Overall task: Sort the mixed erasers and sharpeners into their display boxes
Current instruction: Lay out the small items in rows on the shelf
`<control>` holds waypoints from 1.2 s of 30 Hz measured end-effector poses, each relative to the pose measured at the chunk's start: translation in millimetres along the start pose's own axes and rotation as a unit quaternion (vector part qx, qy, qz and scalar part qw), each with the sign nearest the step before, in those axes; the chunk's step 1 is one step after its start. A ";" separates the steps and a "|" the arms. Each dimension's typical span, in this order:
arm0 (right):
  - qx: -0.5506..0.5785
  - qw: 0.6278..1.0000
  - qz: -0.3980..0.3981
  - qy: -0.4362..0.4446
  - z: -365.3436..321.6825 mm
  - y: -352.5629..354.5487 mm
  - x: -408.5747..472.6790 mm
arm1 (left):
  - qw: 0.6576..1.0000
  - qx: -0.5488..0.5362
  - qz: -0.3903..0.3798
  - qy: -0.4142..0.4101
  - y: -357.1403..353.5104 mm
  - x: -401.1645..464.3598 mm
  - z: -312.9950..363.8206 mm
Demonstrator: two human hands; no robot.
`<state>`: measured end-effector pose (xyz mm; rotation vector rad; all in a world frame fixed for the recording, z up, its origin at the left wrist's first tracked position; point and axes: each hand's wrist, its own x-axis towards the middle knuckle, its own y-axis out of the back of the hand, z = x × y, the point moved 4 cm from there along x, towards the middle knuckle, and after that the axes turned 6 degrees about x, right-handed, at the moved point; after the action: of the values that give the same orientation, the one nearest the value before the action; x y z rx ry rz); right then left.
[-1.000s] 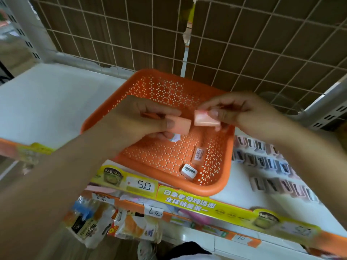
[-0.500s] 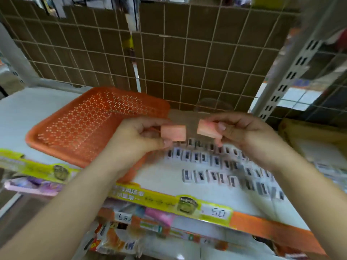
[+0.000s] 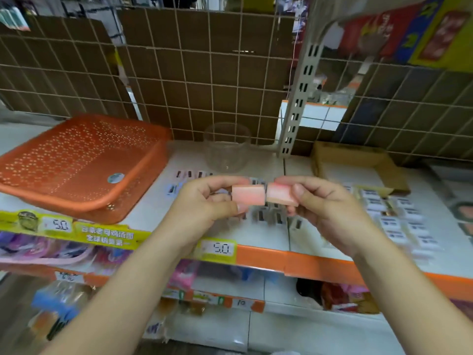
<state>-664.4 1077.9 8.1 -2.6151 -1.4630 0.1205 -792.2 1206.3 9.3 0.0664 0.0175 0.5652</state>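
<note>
Two pink erasers are held up over the shelf point(image 3: 268, 160), one in each of the hands. The left eraser point(image 3: 248, 194) is pinched between the thumb and curled fingers of the left hand point(image 3: 204, 203); the right eraser point(image 3: 281, 195) is gripped the same way by the right hand point(image 3: 325, 206). The two erasers are brought end to end, just touching or nearly so. Below and behind the hands, rows of small sharpeners point(image 3: 268, 216) are laid flat on the shelf, blurred. More small items point(image 3: 399, 224) are lined up to the right, too blurred to tell apart. An orange perforated basket point(image 3: 76, 165) is set to the left, a clear plastic tub point(image 3: 226, 147) behind near the wire grid point(image 3: 204, 73), and a cardboard box point(image 3: 358, 162) at the right rear.
</note>
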 end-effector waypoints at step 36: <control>-0.136 0.962 0.232 0.053 -46.5 417.0 -200.0 | 0.997 0.067 -0.024 -0.012 -433.7 48.9 -9.1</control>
<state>-412.0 688.3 -13.9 -3.0845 -0.8612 -0.1818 -519.3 867.8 -29.0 0.2028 0.0344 0.5147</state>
